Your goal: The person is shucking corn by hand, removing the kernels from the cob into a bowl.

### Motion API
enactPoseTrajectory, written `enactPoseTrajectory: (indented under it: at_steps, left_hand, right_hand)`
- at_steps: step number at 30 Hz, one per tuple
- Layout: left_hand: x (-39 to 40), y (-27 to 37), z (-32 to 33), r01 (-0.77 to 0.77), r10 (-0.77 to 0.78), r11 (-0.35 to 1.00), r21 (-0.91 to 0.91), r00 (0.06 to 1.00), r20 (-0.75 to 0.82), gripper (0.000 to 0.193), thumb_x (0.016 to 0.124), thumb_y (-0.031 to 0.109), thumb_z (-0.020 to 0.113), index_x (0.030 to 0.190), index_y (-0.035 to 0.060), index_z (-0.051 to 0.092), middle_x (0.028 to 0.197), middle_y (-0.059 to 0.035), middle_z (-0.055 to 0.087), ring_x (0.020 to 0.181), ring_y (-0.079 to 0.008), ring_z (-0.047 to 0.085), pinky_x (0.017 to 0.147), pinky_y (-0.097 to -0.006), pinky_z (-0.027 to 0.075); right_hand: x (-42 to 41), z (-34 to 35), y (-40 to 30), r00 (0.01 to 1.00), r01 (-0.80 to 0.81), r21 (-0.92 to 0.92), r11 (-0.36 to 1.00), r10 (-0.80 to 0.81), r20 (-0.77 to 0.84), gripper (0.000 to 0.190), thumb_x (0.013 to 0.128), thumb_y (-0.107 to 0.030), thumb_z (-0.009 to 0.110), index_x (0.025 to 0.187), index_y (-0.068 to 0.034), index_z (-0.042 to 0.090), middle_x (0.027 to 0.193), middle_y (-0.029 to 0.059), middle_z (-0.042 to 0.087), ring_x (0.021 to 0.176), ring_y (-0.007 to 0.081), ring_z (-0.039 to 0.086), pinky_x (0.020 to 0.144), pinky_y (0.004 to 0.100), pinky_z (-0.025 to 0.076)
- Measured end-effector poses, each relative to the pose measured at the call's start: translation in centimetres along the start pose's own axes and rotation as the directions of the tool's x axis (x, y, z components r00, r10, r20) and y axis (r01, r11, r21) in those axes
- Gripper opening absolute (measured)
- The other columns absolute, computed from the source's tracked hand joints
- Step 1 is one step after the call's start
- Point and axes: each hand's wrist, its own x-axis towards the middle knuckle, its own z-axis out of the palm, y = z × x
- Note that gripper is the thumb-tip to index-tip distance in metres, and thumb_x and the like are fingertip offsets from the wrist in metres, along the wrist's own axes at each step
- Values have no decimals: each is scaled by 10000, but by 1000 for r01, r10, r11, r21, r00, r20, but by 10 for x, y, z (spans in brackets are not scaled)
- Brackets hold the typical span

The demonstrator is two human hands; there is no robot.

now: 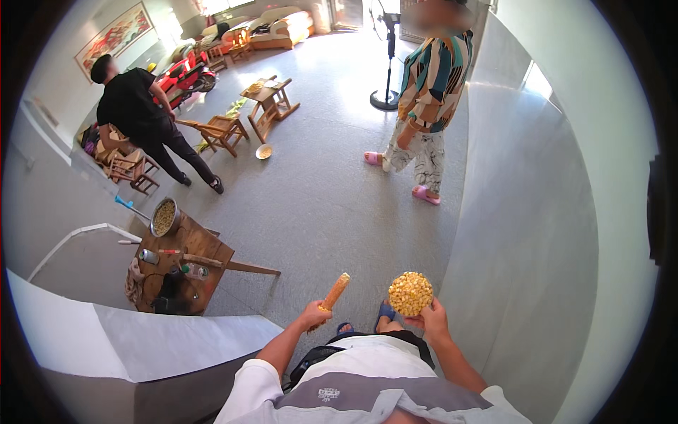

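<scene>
My left hand is wrapped around the lower end of a corn cob. Most of the cob's visible length is stripped, with some yellow kernels left close to my fingers. At the right, my right hand grips the rim of a round bowl filled with loose corn kernels. The kernels hide nearly all of the bowl. Both hands are in front of my waist, apart from each other, above the grey floor. Below them show my feet in blue slippers.
A wooden table at the left bears a metal pot, a can and a plastic bottle. Ahead stand two people, a wooden chair, a small bowl on the floor and a pedestal fan. A wall runs along the right.
</scene>
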Motion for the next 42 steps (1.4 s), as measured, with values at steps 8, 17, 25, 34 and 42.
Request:
enactPoseTrajectory:
  at_steps: [8,17,25,34,42]
  left_hand:
    - [1,16,1,30,-77,966,-256,982,-174,265,685,124,689,907,56,560,653,-26,549,532,-120,523,495,-265,438]
    - [30,36,-44,-48,-114,864,-501,950,-289,272,685,93,699,914,46,560,687,-25,558,545,-119,532,515,-265,457]
    - [81,82,-137,-76,-103,838,-541,950,-294,279,683,90,704,923,49,569,686,-18,557,544,-109,530,501,-258,450]
    - [118,120,-239,-140,-57,840,-524,938,-341,271,697,95,700,926,59,562,697,-9,548,573,-106,535,531,-254,454]
    - [154,134,-327,-232,-60,815,-530,877,-476,292,696,77,707,950,52,567,709,6,543,575,-93,528,527,-244,447]
  right_hand:
    - [82,16,-53,987,-23,-153,988,47,154,315,869,-88,473,1167,9,437,965,177,624,777,270,667,653,353,588]
    - [170,78,-90,967,-92,-250,964,147,209,361,846,-44,444,1202,8,416,999,186,608,801,282,663,655,363,590]
    - [231,182,-108,972,-55,-250,967,110,210,313,861,-111,505,1140,22,454,957,180,626,786,264,668,656,343,587]
    - [300,298,-126,950,-92,-247,965,159,268,318,863,-123,493,1147,12,448,958,177,628,787,271,668,662,352,584]
    - [381,392,-136,920,-112,-265,958,201,336,347,828,-39,438,1169,25,436,988,200,607,784,302,662,651,379,587]
